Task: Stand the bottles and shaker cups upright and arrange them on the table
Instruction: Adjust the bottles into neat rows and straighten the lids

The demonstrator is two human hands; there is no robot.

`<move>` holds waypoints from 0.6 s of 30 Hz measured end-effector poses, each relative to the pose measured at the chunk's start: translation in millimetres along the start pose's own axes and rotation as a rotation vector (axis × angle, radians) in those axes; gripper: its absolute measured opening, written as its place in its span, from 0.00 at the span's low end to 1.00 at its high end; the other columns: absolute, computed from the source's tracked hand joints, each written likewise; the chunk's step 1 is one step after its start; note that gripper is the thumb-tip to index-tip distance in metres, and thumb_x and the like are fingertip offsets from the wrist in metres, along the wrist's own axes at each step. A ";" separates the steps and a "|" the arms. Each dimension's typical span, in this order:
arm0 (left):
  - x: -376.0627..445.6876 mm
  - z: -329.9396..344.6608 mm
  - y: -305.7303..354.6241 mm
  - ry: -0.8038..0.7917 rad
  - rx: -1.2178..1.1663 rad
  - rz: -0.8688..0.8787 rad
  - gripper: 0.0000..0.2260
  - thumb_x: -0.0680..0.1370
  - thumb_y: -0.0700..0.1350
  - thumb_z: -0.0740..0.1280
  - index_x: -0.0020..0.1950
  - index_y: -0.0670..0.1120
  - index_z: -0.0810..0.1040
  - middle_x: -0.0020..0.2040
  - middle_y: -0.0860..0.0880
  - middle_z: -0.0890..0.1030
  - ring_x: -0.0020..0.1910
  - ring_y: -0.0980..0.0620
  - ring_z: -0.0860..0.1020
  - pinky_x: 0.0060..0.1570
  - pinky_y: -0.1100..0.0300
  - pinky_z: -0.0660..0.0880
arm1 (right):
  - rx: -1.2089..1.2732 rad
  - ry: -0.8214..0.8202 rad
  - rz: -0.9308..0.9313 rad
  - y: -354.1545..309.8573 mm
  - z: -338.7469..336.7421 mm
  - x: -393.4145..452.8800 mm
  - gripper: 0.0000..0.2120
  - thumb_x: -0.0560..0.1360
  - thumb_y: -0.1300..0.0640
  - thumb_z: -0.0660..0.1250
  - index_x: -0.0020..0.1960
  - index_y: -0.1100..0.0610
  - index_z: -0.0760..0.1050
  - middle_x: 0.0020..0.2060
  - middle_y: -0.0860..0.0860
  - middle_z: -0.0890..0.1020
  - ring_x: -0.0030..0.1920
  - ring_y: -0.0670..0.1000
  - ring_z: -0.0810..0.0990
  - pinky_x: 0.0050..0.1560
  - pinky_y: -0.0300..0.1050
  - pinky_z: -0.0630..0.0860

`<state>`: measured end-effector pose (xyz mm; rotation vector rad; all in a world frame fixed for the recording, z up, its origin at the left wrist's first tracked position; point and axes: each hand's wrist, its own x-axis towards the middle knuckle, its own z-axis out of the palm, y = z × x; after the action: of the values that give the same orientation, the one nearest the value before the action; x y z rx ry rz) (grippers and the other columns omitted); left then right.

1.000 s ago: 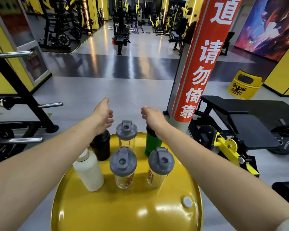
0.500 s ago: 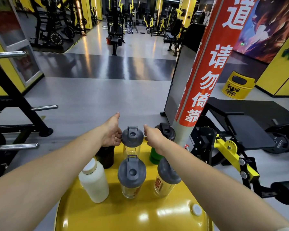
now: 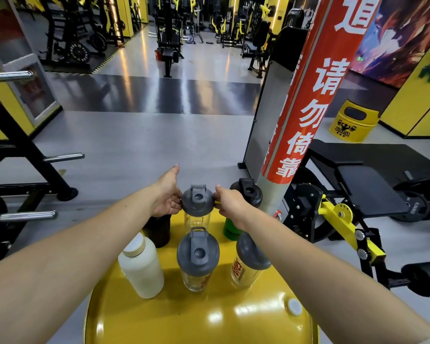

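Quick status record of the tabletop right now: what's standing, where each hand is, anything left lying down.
surface: round yellow table
back row: black bottle, clear shaker cup, green shaker cup
front row: white bottle, two grey-lidded shaker cups
left hand: at the back clear cup's lid, left side
right hand: at the same lid, right side
lying down: none visible
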<state>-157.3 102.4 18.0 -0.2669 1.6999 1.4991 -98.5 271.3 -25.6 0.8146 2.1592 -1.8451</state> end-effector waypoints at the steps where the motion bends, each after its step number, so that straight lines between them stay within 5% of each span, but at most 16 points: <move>1: 0.3 -0.3 -0.2 -0.002 0.003 0.001 0.47 0.76 0.72 0.48 0.79 0.34 0.53 0.79 0.35 0.56 0.78 0.38 0.59 0.74 0.47 0.59 | 0.007 0.001 0.000 1.4 0.1 0.6 0.28 0.83 0.44 0.54 0.67 0.67 0.72 0.71 0.63 0.73 0.72 0.63 0.71 0.73 0.61 0.67; 13: -1.0 3.5 -1.8 0.016 0.007 0.019 0.47 0.77 0.72 0.48 0.79 0.34 0.52 0.79 0.35 0.56 0.78 0.39 0.57 0.75 0.48 0.57 | 0.009 -0.004 -0.008 1.9 0.3 -1.7 0.30 0.80 0.45 0.56 0.71 0.69 0.66 0.72 0.67 0.66 0.73 0.68 0.65 0.74 0.68 0.61; 18: -0.9 2.6 -3.0 0.015 0.011 0.020 0.47 0.76 0.72 0.48 0.79 0.34 0.52 0.79 0.35 0.56 0.78 0.38 0.56 0.76 0.47 0.56 | -0.020 -0.010 -0.021 2.1 3.5 -4.2 0.29 0.82 0.44 0.55 0.75 0.63 0.67 0.75 0.59 0.71 0.73 0.60 0.71 0.75 0.60 0.65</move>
<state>-153.7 103.6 16.6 -0.2568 1.7270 1.5051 -94.7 266.9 -26.2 0.7799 2.1854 -1.8306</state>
